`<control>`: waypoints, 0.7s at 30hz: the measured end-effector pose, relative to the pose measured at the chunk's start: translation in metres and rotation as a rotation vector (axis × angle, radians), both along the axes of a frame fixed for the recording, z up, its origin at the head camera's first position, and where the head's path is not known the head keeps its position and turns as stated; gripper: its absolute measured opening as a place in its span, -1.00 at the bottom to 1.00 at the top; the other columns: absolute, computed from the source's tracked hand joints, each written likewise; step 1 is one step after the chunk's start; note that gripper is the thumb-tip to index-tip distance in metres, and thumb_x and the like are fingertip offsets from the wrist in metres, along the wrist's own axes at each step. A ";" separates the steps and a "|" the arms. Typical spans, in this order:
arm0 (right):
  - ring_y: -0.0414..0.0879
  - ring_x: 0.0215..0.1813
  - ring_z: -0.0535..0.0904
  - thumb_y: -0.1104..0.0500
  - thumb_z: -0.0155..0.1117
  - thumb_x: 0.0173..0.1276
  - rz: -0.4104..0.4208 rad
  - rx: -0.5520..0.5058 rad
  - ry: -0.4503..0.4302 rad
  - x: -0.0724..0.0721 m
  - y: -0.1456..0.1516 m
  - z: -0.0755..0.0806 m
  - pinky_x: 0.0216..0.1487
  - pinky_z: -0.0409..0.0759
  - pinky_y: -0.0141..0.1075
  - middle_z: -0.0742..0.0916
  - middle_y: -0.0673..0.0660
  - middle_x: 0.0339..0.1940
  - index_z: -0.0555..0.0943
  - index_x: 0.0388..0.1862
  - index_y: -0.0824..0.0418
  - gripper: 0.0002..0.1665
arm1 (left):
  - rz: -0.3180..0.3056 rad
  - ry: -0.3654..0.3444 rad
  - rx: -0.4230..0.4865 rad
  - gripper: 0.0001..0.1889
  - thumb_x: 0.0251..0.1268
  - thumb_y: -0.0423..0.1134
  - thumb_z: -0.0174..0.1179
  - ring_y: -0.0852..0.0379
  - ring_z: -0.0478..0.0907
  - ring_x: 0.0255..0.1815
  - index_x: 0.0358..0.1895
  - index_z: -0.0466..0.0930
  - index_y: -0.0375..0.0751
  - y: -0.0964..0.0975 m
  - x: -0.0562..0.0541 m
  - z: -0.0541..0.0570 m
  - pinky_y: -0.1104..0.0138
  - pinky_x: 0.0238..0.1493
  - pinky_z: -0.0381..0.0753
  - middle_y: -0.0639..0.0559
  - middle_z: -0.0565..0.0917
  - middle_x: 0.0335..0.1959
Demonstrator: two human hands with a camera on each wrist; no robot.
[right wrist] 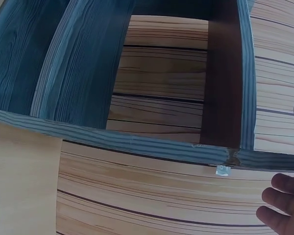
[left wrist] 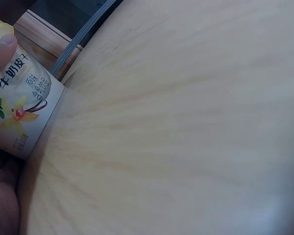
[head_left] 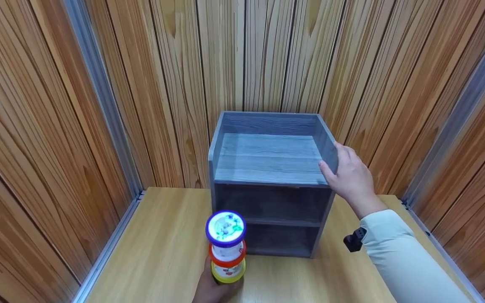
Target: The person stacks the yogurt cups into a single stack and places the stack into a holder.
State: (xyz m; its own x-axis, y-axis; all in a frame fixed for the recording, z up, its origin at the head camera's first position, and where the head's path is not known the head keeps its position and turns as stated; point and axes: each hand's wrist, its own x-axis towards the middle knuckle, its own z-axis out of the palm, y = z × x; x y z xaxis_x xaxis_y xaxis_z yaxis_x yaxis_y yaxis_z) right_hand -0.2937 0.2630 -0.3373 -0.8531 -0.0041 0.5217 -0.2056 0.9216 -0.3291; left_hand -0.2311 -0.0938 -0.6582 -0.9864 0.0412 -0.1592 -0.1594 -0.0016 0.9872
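Observation:
My left hand (head_left: 215, 288) grips a stack of white printed cups (head_left: 227, 252) from below and the side. From the top down, their lids are purple, red and yellow. In the left wrist view, the thumb (left wrist: 5, 47) lies by the yellow lid of the lowest cup (left wrist: 27, 105), which bears a flower picture and lettering and sits close over the table. The stack overlaps the left front of a grey wooden shelf unit (head_left: 267, 158). My right hand (head_left: 352, 176) holds that unit's right side panel, thumb on the inner face and fingers outside.
The unit has a walled top tray and two open compartments (head_left: 282, 240) facing me. It stands on a light wooden table (head_left: 162, 252) near the back wall (head_left: 263, 54). Wood-patterned walls enclose both sides, with metal posts (head_left: 103, 84) at the corners.

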 end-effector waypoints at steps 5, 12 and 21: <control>0.37 0.39 0.37 -0.25 0.18 0.45 0.001 -0.010 0.009 -0.002 -0.002 -0.004 0.36 0.31 0.30 0.41 0.42 0.46 0.18 0.57 0.29 -0.05 | -0.004 0.006 -0.022 0.31 -0.43 -0.14 0.74 -0.07 0.44 0.28 0.53 0.05 0.30 -0.001 0.000 0.001 -0.17 0.38 0.33 0.11 0.49 0.33; 0.37 0.41 0.35 -0.24 0.25 0.41 0.008 -0.012 0.011 -0.003 -0.003 -0.003 0.42 0.22 0.28 0.40 0.40 0.48 0.16 0.57 0.31 0.00 | -0.028 0.069 -0.018 0.27 -0.31 -0.16 0.71 -0.09 0.40 0.34 0.55 0.03 0.24 -0.003 0.001 0.001 -0.14 0.39 0.31 0.06 0.45 0.37; 0.34 0.44 0.33 -0.27 0.25 0.39 -0.003 -0.027 -0.013 -0.001 -0.003 -0.005 0.49 0.13 0.25 0.39 0.39 0.49 0.14 0.58 0.29 0.03 | -0.047 0.134 -0.015 0.19 -0.27 -0.15 0.70 -0.10 0.38 0.37 0.52 0.11 0.21 0.002 0.005 0.015 -0.15 0.41 0.29 0.06 0.44 0.38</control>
State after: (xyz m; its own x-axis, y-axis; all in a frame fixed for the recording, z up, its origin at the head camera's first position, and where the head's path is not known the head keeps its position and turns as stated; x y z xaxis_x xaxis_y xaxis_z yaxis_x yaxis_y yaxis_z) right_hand -0.2947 0.2598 -0.3423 -0.8600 0.0124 0.5101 -0.1983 0.9130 -0.3565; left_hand -0.2265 -0.0920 -0.6431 -0.9959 0.0869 -0.0269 -0.0255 0.0175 0.9995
